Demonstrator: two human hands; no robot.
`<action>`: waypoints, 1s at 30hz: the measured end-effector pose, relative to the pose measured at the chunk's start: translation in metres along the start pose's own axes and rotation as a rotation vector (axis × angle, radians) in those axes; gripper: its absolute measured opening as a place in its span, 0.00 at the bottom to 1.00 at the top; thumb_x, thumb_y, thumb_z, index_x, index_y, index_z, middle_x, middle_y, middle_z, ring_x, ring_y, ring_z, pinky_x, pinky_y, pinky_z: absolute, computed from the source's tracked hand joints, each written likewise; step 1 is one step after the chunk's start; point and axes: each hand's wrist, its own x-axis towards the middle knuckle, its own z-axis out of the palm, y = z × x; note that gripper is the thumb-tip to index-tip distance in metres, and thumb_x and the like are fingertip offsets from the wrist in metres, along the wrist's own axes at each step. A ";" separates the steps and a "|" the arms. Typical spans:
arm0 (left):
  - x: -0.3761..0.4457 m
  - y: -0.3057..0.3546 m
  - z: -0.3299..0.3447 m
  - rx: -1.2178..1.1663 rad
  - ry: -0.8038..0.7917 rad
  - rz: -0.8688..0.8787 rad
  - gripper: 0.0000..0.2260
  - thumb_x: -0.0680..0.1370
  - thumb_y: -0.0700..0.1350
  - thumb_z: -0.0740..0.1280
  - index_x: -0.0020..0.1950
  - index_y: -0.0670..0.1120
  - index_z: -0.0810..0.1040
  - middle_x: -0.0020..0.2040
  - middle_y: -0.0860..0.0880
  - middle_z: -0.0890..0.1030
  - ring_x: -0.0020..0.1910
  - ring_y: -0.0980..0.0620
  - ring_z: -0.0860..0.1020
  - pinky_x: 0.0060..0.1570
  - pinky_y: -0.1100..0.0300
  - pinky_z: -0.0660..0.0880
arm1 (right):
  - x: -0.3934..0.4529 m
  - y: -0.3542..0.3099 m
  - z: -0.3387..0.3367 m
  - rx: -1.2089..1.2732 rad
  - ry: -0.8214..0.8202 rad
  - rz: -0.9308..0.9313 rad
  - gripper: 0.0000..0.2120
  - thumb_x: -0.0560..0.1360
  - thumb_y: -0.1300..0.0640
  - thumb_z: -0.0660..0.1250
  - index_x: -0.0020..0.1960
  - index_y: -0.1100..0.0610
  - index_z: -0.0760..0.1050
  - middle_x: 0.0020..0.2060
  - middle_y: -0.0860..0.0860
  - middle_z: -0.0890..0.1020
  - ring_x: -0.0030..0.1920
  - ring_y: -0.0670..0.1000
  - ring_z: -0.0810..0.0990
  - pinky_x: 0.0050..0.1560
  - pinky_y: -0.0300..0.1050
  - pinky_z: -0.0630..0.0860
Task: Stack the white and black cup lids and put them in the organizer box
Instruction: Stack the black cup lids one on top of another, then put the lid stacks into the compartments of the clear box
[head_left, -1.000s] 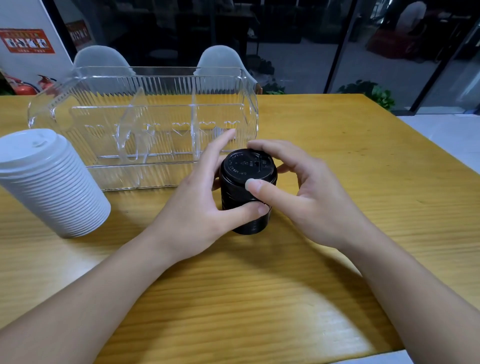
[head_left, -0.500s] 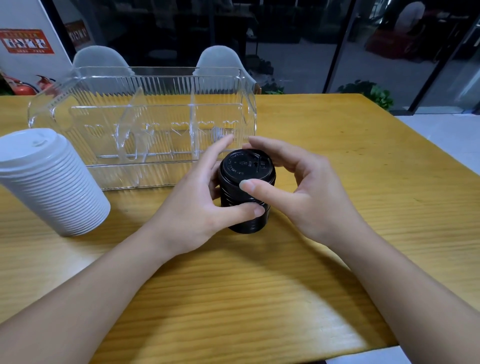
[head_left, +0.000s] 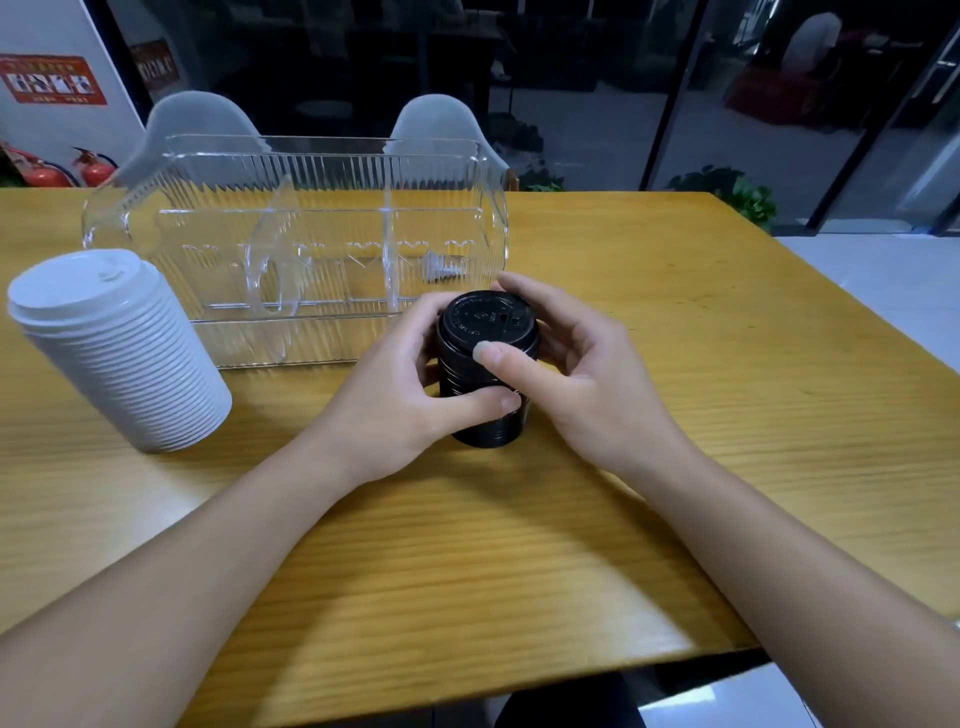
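A stack of black cup lids (head_left: 485, 332) stands on the wooden table (head_left: 727, 364), just in front of the right end of the clear organizer box (head_left: 322, 171). My left hand (head_left: 400, 400) grips the stack's left side, thumb across its front. My right hand (head_left: 587, 374) holds the top from the right, thumb on the upper lid's rim, fingers curled behind it. A tall stack of white cup lids (head_left: 114, 348) leans on the table at the left, apart from both hands. The box has upright dividers and holds no lids.
Two pale chairs (head_left: 431, 119) stand behind the table's far edge. Dark glass walls and a plant (head_left: 737, 192) lie beyond. The table's near edge runs across the lower right, with floor below it.
My left fingers have curled closer round the black stack. The stack and both hands stay in nearly the same spot before the box.
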 end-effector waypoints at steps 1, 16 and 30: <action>-0.001 0.001 0.000 -0.002 0.007 -0.003 0.35 0.73 0.51 0.87 0.78 0.53 0.77 0.70 0.51 0.86 0.72 0.48 0.84 0.75 0.39 0.79 | -0.003 -0.002 0.003 0.014 0.012 0.023 0.28 0.81 0.56 0.79 0.79 0.55 0.77 0.67 0.46 0.87 0.70 0.47 0.85 0.75 0.57 0.79; -0.050 0.037 0.025 -0.461 0.253 -0.262 0.21 0.92 0.60 0.60 0.81 0.54 0.79 0.74 0.57 0.85 0.77 0.59 0.80 0.84 0.49 0.70 | -0.038 -0.031 0.061 0.320 0.186 0.241 0.17 0.92 0.43 0.59 0.72 0.46 0.82 0.65 0.43 0.88 0.69 0.44 0.85 0.76 0.57 0.77; -0.044 0.023 -0.016 -0.281 0.571 -0.347 0.20 0.87 0.70 0.64 0.63 0.58 0.86 0.57 0.59 0.90 0.59 0.59 0.88 0.62 0.54 0.82 | -0.006 -0.027 0.113 0.227 0.141 0.216 0.17 0.85 0.38 0.66 0.68 0.44 0.83 0.59 0.42 0.89 0.63 0.47 0.87 0.70 0.62 0.81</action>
